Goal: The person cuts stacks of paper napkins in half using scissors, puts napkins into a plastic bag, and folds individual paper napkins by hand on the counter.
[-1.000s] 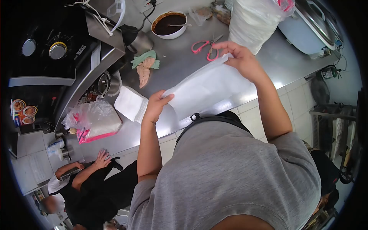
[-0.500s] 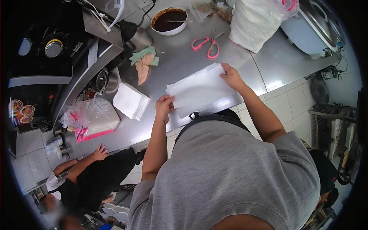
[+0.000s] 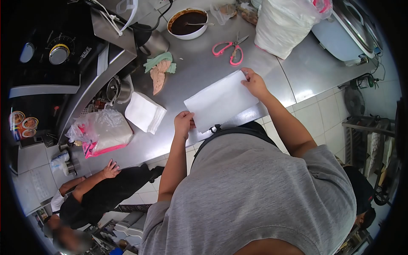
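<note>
Several white paper sheets (image 3: 223, 98) lie stacked between my two hands at the front edge of the steel counter (image 3: 191, 68). My left hand (image 3: 184, 123) grips the stack's left edge, with the fingers curled around it. At the upper right corner, my right hand (image 3: 254, 83) pinches the paper between thumb and fingers. Left of my left hand sits another pile of white paper (image 3: 145, 112). Beyond the sheets are pink-handled scissors (image 3: 231, 49) with their blades slightly apart.
A white bowl of dark sauce (image 3: 187, 24) with a spoon stands at the back. Green and peach cloths (image 3: 160, 71), a clear plastic bag (image 3: 106, 131) and a big white bag (image 3: 284, 27) rest on the counter. A co-worker's hand (image 3: 111, 168) is at the counter's left end.
The sheets' edges, uneven before, now line up in a neater stack. Both my hands have shifted slightly and still hold it. The co-worker on the left has moved a little.
</note>
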Tool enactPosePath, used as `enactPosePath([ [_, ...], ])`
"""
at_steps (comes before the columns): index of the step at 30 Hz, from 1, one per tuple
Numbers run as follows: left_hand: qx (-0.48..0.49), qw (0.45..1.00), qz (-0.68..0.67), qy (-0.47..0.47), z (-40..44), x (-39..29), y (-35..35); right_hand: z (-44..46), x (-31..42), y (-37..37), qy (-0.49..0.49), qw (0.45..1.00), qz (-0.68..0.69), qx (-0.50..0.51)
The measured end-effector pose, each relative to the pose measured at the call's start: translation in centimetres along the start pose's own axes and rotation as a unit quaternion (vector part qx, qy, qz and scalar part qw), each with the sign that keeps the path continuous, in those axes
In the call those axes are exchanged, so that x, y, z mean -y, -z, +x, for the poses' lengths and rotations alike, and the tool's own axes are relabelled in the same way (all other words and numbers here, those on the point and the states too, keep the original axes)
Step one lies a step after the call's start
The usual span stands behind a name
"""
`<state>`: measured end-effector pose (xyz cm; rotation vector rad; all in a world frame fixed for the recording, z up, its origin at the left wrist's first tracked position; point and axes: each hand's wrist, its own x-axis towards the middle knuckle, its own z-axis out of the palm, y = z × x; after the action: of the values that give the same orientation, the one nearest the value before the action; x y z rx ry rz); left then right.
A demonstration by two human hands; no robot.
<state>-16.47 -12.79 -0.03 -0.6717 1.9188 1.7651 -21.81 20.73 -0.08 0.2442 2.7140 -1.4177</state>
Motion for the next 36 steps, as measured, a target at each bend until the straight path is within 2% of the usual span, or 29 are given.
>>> enactPosePath([
  [20,-0.011,1.000,0.019,0.004,-0.4,-0.4,-0.4,-0.6,0.6,-0.3,0.024,0.999,-0.029,-0.028],
  [23,-0.016,1.000,0.026,-0.002,-0.3,-0.4,-0.4,-1.2,0.9,-1.0,0.172,0.965,-0.138,-0.139],
  [26,-0.027,0.999,0.031,-0.010,-0.2,0.0,-0.5,-3.4,3.5,-1.7,0.311,0.915,-0.232,-0.112],
  [29,-0.048,0.998,0.024,-0.011,-0.4,-0.3,-0.8,-4.9,2.5,-4.2,0.323,0.923,-0.209,0.009],
  [31,-0.101,0.995,0.019,-0.012,-2.4,-1.7,-1.9,-5.3,1.9,-4.3,0.351,0.910,-0.219,-0.019],
  [32,-0.154,0.956,0.160,-0.193,-3.5,-2.3,-2.3,-5.1,1.9,-4.3,0.350,0.911,-0.218,-0.015],
  [33,-0.192,0.861,0.297,-0.365,-4.7,-2.9,-2.6,-5.2,1.9,-4.3,0.343,0.914,-0.215,-0.015],
  [34,-0.223,0.717,0.410,-0.517,-5.4,-3.4,-3.4,-5.0,1.8,-4.2,0.342,0.913,-0.221,-0.020],
  [36,-0.013,0.758,0.355,-0.547,-5.9,-3.7,-6.2,-5.2,1.6,-4.5,0.342,0.911,-0.231,-0.019],
])
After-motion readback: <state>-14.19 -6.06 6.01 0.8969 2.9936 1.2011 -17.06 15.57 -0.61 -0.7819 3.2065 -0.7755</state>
